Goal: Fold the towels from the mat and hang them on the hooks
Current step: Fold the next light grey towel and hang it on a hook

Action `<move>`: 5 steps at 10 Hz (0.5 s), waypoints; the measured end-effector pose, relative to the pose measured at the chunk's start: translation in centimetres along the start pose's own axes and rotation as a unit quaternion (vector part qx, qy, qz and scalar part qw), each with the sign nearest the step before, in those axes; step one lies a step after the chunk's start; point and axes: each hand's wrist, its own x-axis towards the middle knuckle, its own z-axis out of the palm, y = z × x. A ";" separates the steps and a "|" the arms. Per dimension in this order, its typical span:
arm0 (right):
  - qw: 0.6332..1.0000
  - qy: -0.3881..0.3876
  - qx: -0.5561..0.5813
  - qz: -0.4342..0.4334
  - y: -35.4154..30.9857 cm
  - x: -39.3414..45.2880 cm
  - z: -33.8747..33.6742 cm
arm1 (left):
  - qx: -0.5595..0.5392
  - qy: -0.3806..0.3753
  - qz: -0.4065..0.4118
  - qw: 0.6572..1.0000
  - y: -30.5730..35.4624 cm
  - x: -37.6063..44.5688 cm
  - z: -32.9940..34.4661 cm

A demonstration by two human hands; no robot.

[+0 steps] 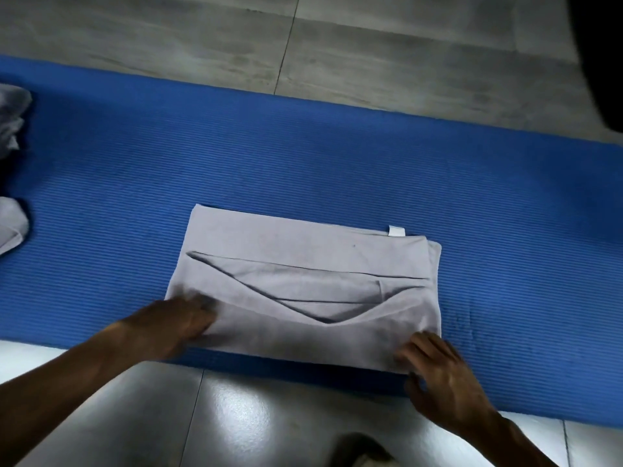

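while hands (303,342) grip the towel (303,264), more towels (11,170) lie left.

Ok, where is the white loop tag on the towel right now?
In the head view the white loop tag sticks out from the far edge of the grey towel, toward its right corner, over the blue mat and well away from both hands.

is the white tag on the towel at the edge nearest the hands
No, the white tag sticks out from the far edge of the towel, opposite the near edge.
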 end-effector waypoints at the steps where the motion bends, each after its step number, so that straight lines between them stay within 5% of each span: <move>1: 0.999 0.047 -0.008 -0.001 0.3 0.8 -1.1 | -0.018 -0.021 0.013 1.000 -0.5 -0.9 0.3; 2: 0.992 0.097 -0.061 0.054 1.3 3.9 -2.1 | 0.024 0.105 0.035 0.994 -0.7 -0.6 -0.1; 3: 0.990 0.045 -0.093 0.101 3.1 6.8 -3.3 | 0.103 0.169 -0.010 0.980 -0.3 1.2 -0.9; 4: 0.993 0.006 -0.045 0.110 4.2 8.3 -4.6 | 0.044 0.078 -0.084 0.992 -1.3 2.4 -1.4; 5: 0.991 -0.032 0.059 0.120 4.2 8.8 -6.1 | -0.077 0.097 -0.098 0.987 -2.9 2.5 -2.7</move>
